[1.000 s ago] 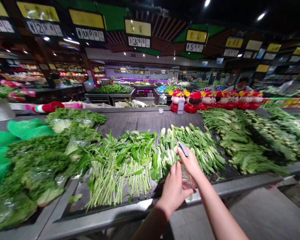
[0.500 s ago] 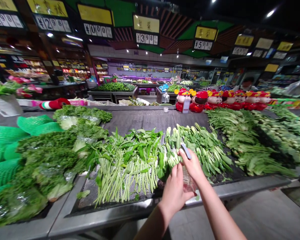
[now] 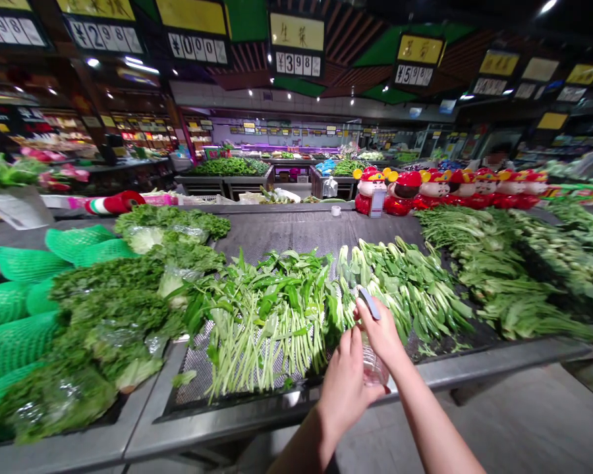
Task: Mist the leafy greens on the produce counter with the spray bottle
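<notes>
Both my hands close around a clear ribbed bottle [image 3: 374, 363] with a grey top piece, which looks like a spray bottle. My left hand [image 3: 343, 380] wraps the bottle's body from the left, its thumb under the lower part. My right hand [image 3: 383, 332] grips the upper part, and the grey piece sticks up over its fingers. Much of the bottle is hidden by my hands. It is above the front edge of the vegetable stand, close to leafy greens with pale stems [image 3: 405, 283] and a pile of long-stemmed greens [image 3: 271, 322].
Leafy lettuce [image 3: 109, 303] in clear wrap and green foam-net sleeves [image 3: 17, 336] fill the left side. More greens [image 3: 508, 283] lie to the right. Red figurines [image 3: 398, 192] line the back ledge near a small white roll [image 3: 335, 210]. The stand's metal front rail [image 3: 217, 428] runs below.
The view has shifted slightly, so the stand and vegetables appear a little farther right. Both hands keep their grip on the bottle, with almost no change in pose.
</notes>
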### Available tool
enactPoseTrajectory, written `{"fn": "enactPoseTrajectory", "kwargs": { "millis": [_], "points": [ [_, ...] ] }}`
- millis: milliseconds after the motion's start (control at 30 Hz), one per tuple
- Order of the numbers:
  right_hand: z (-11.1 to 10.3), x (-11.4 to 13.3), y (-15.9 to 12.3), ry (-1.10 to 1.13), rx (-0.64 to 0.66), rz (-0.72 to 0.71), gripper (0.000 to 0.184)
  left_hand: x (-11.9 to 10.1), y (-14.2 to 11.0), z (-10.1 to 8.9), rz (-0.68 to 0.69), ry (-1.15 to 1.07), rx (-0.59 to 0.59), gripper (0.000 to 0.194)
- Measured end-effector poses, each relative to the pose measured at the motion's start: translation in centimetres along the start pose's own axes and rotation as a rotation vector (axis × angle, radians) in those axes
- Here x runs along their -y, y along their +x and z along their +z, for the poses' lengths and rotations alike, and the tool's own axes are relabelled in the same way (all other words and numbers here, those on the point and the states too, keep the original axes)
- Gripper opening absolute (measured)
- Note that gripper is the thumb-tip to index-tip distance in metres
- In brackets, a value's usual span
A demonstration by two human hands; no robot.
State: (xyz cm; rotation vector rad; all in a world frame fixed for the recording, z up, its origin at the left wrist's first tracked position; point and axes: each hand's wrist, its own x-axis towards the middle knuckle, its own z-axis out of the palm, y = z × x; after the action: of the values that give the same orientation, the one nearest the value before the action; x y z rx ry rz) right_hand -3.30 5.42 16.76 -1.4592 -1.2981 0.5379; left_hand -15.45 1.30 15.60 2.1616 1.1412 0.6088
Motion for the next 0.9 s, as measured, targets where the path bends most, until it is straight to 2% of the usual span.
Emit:
{"fn": "enactPoseTrajectory", "kwargs": {
  "millis": [200, 567, 700, 900],
  "points": [
    [0.5, -0.1, -0.7, 0.022, 0.009, 0.008, 0.031, 0.7, -0.7, -0.1, -0.014, -0.017, 0.025, 0.096],
    [-0.5, -3.3, -4.4, 0.012, -0.008, 0.137, 0.034, 1.5, -2.7, 3.8, -0.053, -0.031, 0.138, 0.104],
    [-1.3, -3.7, -5.8, -0.05, -0.038, 0.169, 0.035, 1.1, -3.3, 4.7, -0.02, -0.051, 0.16, 0.101],
    [-3.2, -4.2, -6.8, -0.057, -0.034, 0.167, 0.037, -0.2, -4.1, 6.2, -0.01, -0.067, 0.128, 0.102]
  ]
}}
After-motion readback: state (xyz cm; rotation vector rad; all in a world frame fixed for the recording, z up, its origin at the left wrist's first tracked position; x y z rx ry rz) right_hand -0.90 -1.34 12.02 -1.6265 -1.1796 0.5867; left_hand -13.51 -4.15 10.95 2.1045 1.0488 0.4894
